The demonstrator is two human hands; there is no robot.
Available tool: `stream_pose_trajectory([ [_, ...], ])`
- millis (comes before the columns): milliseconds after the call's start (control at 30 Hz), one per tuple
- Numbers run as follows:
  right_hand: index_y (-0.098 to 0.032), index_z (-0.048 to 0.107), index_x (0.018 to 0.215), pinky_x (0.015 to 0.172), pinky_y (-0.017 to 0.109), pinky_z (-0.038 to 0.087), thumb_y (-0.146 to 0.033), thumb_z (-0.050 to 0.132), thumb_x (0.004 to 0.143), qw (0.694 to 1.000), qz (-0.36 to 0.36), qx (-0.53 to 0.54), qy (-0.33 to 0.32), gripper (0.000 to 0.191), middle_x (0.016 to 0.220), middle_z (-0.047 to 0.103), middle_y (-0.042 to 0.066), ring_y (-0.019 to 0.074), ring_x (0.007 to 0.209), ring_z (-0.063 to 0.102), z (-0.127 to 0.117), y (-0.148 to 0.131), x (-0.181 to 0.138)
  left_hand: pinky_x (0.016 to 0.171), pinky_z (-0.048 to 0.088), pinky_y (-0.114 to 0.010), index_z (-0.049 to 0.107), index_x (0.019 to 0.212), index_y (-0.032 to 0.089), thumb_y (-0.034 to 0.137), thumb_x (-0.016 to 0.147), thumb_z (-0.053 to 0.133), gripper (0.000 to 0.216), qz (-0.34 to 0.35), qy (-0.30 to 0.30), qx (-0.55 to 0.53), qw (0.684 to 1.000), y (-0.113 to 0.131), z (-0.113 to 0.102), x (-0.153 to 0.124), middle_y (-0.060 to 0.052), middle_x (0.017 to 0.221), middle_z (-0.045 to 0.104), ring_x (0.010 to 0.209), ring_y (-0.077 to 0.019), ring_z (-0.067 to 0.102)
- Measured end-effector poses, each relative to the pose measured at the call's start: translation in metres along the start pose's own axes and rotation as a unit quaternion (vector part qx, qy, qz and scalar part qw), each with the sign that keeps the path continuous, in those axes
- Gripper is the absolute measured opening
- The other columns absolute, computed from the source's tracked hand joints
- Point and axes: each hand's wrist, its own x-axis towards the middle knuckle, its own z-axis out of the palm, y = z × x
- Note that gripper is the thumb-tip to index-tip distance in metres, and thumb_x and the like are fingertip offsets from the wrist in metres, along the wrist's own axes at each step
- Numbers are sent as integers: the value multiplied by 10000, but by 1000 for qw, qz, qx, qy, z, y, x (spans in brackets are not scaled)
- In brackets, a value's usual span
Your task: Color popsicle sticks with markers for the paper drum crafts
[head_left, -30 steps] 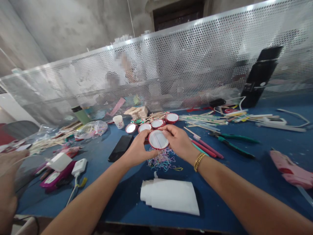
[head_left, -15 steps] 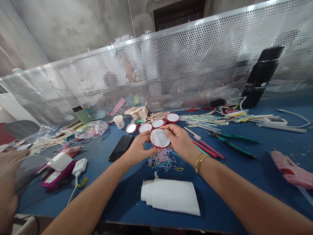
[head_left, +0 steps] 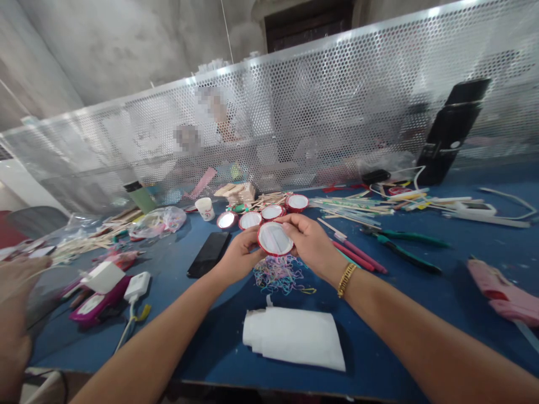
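Between my two hands, above the table, is a round disc with a white face and a red rim [head_left: 275, 239]. My left hand [head_left: 240, 252] grips its left edge, thumb below. My right hand [head_left: 314, 244] holds the right edge, with the thumb over the face and a gold bracelet [head_left: 347, 280] at the wrist. Just beyond lie several similar red-rimmed discs [head_left: 273, 211]. Under the held disc is a tangle of pastel-coloured loops or threads [head_left: 280, 275]. Folded white paper or cloth [head_left: 295, 338] lies nearer to me.
A black phone [head_left: 209, 254] and paper cup [head_left: 205, 209] stand left. To the right are green-handled pliers [head_left: 404, 247], pink and red sticks [head_left: 357, 257] and a pink glue gun [head_left: 503, 289]. Another person's hand [head_left: 21, 275] rests far left. A perforated metal panel [head_left: 315, 112] closes the back.
Almost nothing differs. Both hands keep hold of the disc, which has shifted only very slightly.
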Motion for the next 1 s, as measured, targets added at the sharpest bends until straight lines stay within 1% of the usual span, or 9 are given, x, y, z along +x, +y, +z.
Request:
stream_pose_trajectory([
  [100,-181,691,1001,616,286,469,-316,525,873,1000,-12,-2,-9,249,836,690,41,168,712,586,0,1,0,808,502,-321,741,913,155,373,695,797,314,-91,37,-104,990,-2,4,0,-53,871,731,810,-179,626],
  [167,-185,696,997,622,285,473,-317,520,879,1000,-23,-10,-11,250,893,704,50,166,719,591,-1,2,1,763,490,-297,734,861,149,362,670,813,297,-133,59,-129,981,-1,4,0,-36,809,717,756,-157,605],
  [333,-195,703,1006,650,294,485,-300,502,896,998,-43,-42,-19,252,909,717,51,167,722,604,-2,1,1,678,445,-263,704,751,147,329,649,809,233,-173,98,-134,971,2,2,-1,-7,712,664,683,-129,550],
  [433,-184,701,999,706,314,494,-284,500,898,996,-59,-67,-8,247,913,723,58,180,773,626,-3,0,1,586,386,-226,673,707,150,267,641,781,172,-192,99,-144,966,3,3,-1,29,617,585,579,-88,469],
  [533,-175,697,987,760,330,491,-266,503,896,993,-69,-92,5,233,948,729,69,191,830,640,-3,2,1,498,298,-199,630,690,155,216,636,742,139,-215,89,-187,954,4,4,-1,58,545,486,499,-57,374],
  [733,-172,688,994,780,329,493,-254,501,904,993,-76,-87,8,222,983,736,73,196,861,656,-3,2,1,439,198,-167,578,763,163,178,604,773,253,-255,66,-327,908,7,2,-2,72,577,406,485,-37,311],
  [800,-173,685,1005,781,327,491,-247,499,910,989,-94,-109,24,222,977,742,72,198,860,662,-4,-1,1,437,211,-163,574,779,167,228,628,794,274,-266,56,-332,903,7,2,-3,67,586,408,498,-43,337],
  [867,-180,682,1026,789,330,486,-239,488,921,981,-120,-150,37,228,977,747,72,203,866,668,-5,-4,0,448,271,-166,587,797,170,345,686,788,289,-269,64,-307,911,5,2,-3,45,623,455,539,-62,405],
  [1000,-192,675,1072,821,344,475,-219,455,943,966,-146,-211,31,256,1024,746,77,219,914,672,-8,-8,-1,513,409,-193,666,957,197,535,764,708,391,-233,125,-209,941,0,4,-3,-1,809,571,684,-107,504],
])
